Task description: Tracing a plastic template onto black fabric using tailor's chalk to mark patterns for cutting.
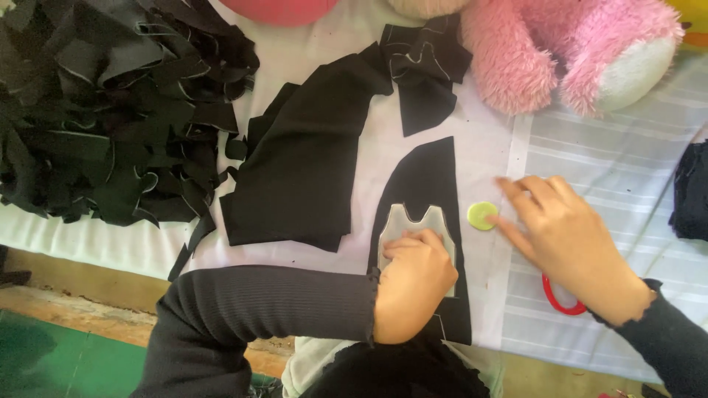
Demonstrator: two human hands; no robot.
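Observation:
My left hand (414,281) presses a pale grey pattern template (410,224) flat on a curved piece of black fabric (428,177) lying on the white-covered table (487,140). My right hand (568,243) hovers just right of the fabric, fingers spread, with a fingertip touching a small round yellow-green chalk disc (482,215). Under my right wrist peeks a red scissor handle (554,298). Both arms wear black sleeves.
A large heap of black fabric scraps (110,103) fills the left. A bigger black cloth piece (310,169) and a cut piece (424,74) lie in the middle. A pink plush toy (575,51) sits at the top right; dark cloth (693,191) lies at the right edge.

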